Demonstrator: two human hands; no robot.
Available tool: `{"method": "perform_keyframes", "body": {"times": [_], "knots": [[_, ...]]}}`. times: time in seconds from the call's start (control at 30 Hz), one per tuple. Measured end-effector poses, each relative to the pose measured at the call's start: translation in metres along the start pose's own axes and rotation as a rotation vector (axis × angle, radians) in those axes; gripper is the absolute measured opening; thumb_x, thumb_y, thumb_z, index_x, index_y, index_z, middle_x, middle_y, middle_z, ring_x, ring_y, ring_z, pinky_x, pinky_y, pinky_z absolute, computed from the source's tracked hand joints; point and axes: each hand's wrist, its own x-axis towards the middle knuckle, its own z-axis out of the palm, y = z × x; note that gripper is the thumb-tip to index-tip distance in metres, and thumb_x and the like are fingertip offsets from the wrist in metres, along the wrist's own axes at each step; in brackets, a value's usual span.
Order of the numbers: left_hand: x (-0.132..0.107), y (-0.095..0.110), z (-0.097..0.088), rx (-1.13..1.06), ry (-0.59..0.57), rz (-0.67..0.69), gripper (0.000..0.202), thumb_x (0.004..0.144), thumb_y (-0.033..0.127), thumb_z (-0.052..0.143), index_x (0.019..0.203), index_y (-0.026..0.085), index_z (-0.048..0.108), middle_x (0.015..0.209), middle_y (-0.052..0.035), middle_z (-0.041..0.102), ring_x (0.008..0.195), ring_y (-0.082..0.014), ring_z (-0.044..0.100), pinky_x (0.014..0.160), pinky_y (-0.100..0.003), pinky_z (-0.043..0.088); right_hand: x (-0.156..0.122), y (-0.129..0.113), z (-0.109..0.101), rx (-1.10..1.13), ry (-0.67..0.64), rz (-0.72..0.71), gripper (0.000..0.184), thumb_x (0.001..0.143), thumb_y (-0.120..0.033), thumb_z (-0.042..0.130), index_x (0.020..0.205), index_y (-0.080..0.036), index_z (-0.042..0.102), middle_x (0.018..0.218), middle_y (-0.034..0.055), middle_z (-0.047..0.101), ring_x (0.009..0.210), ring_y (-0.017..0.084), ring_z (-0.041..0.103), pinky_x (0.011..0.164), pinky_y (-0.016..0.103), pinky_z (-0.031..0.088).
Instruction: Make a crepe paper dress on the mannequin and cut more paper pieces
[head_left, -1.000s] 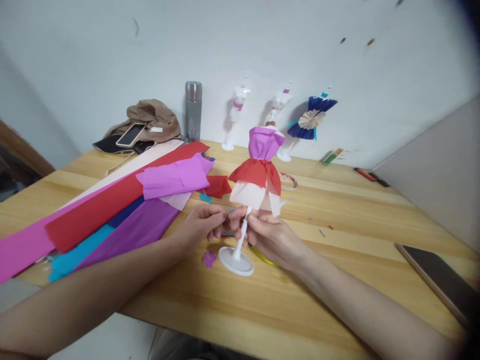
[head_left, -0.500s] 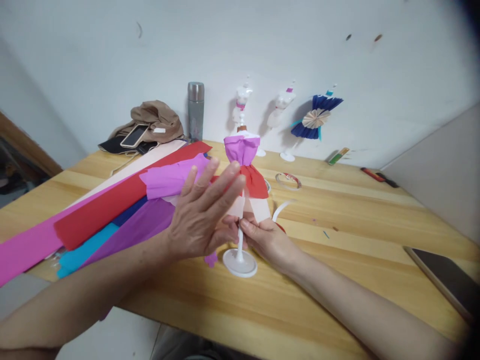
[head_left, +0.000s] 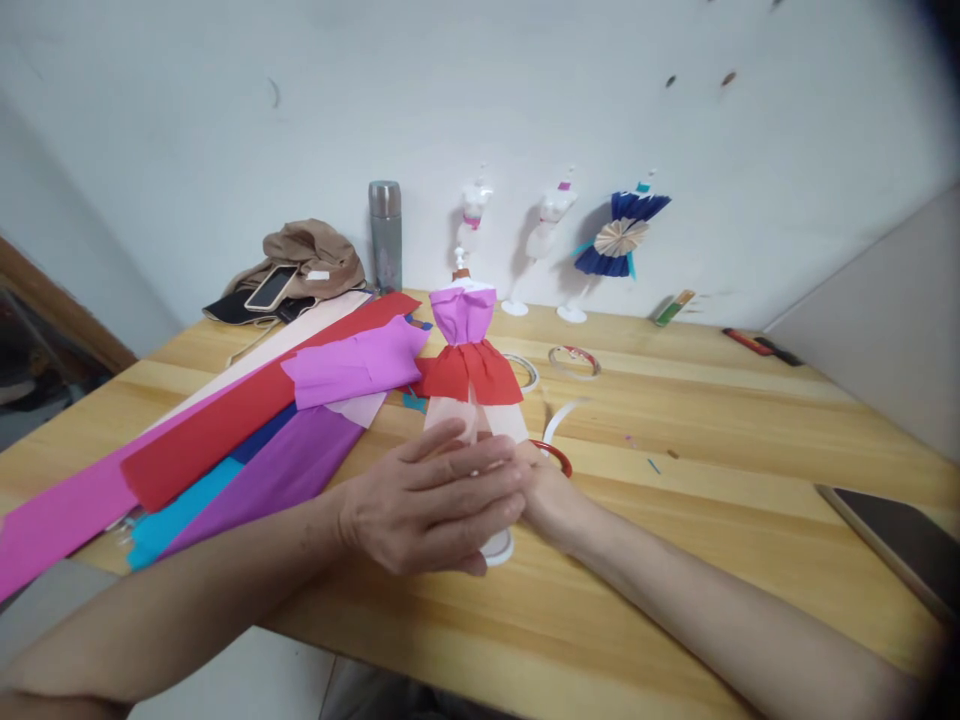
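A small mannequin [head_left: 465, 315] on a white stand wears a purple crepe-paper bodice, a red paper skirt [head_left: 476, 372] and a pale pink layer [head_left: 510, 420] below. It leans a little to the left. My left hand [head_left: 442, 495] is open, its fingers stretched nearly flat in front of the stand's pole, palm turned away from me. Behind those fingers, my right hand [head_left: 551, 495] is at the pole under the skirt; its fingertips are hidden, but its grip there looks unchanged. Only part of the round white base [head_left: 499, 548] shows.
Crepe-paper sheets [head_left: 202, 430] lie across the left. A bag [head_left: 315, 255], flask [head_left: 385, 235] and more mannequins [head_left: 555, 215], one with a blue dress [head_left: 622, 235], stand by the wall. Tape rolls [head_left: 574, 362] lie behind my hands; a phone [head_left: 892, 540] is at right.
My left hand has dropped from beside the red skirt to in front of the pole, now covering my right fingers. The mannequin's top has tilted left. The view has shifted slightly.
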Motion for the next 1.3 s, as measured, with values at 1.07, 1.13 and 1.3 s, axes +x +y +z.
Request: {"method": "perform_keyframes", "body": {"times": [1.07, 1.13, 1.3], "knots": [[-0.001, 0.007, 0.027, -1.267, -0.050, -1.579, 0.031, 0.071, 0.040, 0.078, 0.085, 0.013, 0.073, 0.062, 0.0008, 0.062, 0.056, -0.0097, 0.053, 0.057, -0.022, 0.041, 0.011, -0.015, 0.000, 0.056, 0.490, -0.021, 0.038, 0.045, -0.035, 0.094, 0.073, -0.017, 0.075, 0.055, -0.0038, 0.064, 0.047, 0.007, 0.050, 0.046, 0.020, 0.038], [0.000, 0.008, 0.030, -1.258, -0.094, -1.537, 0.027, 0.071, 0.037, 0.077, 0.083, 0.013, 0.074, 0.065, -0.0001, 0.064, 0.061, -0.0114, 0.056, 0.060, -0.023, 0.042, 0.011, -0.015, 0.001, 0.047, 0.485, -0.014, 0.037, 0.046, -0.034, 0.093, 0.073, -0.017, 0.075, 0.050, -0.0061, 0.058, 0.042, 0.004, 0.042, 0.043, 0.019, 0.031], [0.004, 0.011, 0.033, -1.258, -0.084, -1.502, 0.022, 0.068, 0.033, 0.074, 0.072, 0.011, 0.071, 0.080, -0.0068, 0.073, 0.070, -0.0139, 0.061, 0.065, -0.024, 0.044, 0.008, -0.013, 0.006, -0.010, 0.413, 0.003, 0.034, 0.054, -0.039, 0.089, 0.075, -0.017, 0.074, 0.042, -0.0081, 0.050, 0.038, 0.004, 0.035, 0.040, 0.020, 0.023]]}}
